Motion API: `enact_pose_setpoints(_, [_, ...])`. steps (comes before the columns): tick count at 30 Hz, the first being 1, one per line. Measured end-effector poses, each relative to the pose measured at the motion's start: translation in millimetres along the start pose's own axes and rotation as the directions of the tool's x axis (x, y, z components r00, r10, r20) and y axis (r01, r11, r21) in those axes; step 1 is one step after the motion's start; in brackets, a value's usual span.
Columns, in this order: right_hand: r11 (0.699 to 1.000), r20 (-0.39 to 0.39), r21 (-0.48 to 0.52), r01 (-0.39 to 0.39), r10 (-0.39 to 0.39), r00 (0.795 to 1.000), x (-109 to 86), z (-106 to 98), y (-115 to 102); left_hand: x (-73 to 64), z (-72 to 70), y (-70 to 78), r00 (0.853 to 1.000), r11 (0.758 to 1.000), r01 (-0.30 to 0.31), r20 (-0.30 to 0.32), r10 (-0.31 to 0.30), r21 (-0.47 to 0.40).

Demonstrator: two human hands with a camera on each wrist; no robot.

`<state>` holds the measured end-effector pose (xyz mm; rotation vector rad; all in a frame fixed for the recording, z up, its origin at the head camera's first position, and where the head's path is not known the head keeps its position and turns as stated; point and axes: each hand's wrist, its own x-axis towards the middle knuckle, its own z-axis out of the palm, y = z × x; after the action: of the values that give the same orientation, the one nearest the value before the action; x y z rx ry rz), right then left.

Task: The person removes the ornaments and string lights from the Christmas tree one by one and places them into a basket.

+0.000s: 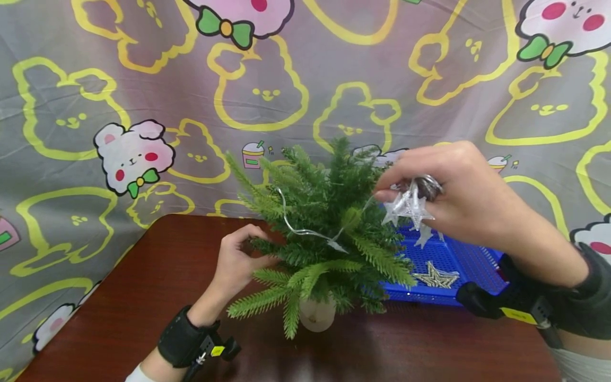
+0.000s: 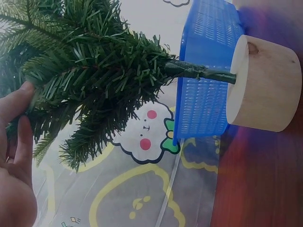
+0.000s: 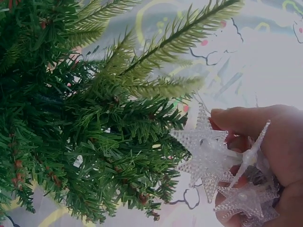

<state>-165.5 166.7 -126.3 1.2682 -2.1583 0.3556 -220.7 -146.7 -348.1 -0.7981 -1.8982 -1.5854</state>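
Note:
A small artificial Christmas tree [image 1: 329,212] stands upright on a round wooden base [image 2: 267,82]. My left hand [image 1: 238,260] is at its left side, pinching a green branch [image 2: 52,111] between thumb and fingers. To the right of the tree, my right hand [image 1: 458,191] grips a bundled string of star lights [image 1: 410,207]. Several clear plastic stars [image 3: 208,146] dangle below the curled fingers in the right wrist view. One stretch of the string's pale wire [image 1: 305,232] lies across the front branches, with a star [image 1: 337,245] on it.
Behind the tree at the right sits a blue perforated basket [image 1: 458,254]. A glittery gold star [image 1: 436,277] lies in it. The brown tabletop [image 1: 157,265] ends at a patterned cloth backdrop [image 1: 267,69] behind.

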Motion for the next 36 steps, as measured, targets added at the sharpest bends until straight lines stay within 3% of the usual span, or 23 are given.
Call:
enact_pose_setpoints(5, [0.998, 0.004, -0.013, -0.058, 0.058, 0.998, -1.1, 1, -2, -2.8, 1.3, 3.3, 1.0, 1.0, -0.001, -0.013, 0.001, 0.005])
enact_pose_setpoints(9, [0.998, 0.007, 0.012, -0.061, 0.061, 0.998, 0.7, 0, -5, -4.3, 3.2, 4.7, 0.999, 0.999, -0.032, -0.028, 0.033, 0.028])
enact_pose_setpoints(14, [1.0, -0.012, 0.024, -0.011, 0.011, 1.0, 6.7, -1, -12, -6.7, 4.7, 5.7, 0.996, 0.996, -0.078, -0.043, 0.079, 0.031])
enact_pose_setpoints(19, [1.0, -0.03, 0.008, 0.03, -0.03, 0.999, 11.9, 0, -16, -10.2, 5.7, 8.0, 0.996, 0.996, -0.084, -0.037, 0.085, 0.024])
enact_pose_setpoints(27, [0.981, -0.011, 0.112, 0.156, -0.156, 0.988, 15.5, -1, -18, -12.6, 6.5, 11.7, 0.995, 0.995, -0.1, 0.008, 0.1, 0.008])
enact_pose_setpoints(36, [0.977, 0.019, 0.143, 0.155, -0.16, 0.987, 12.6, -4, -16, -12.1, 8.8, 14.4, 0.988, 0.988, -0.151, 0.019, 0.151, -0.016])
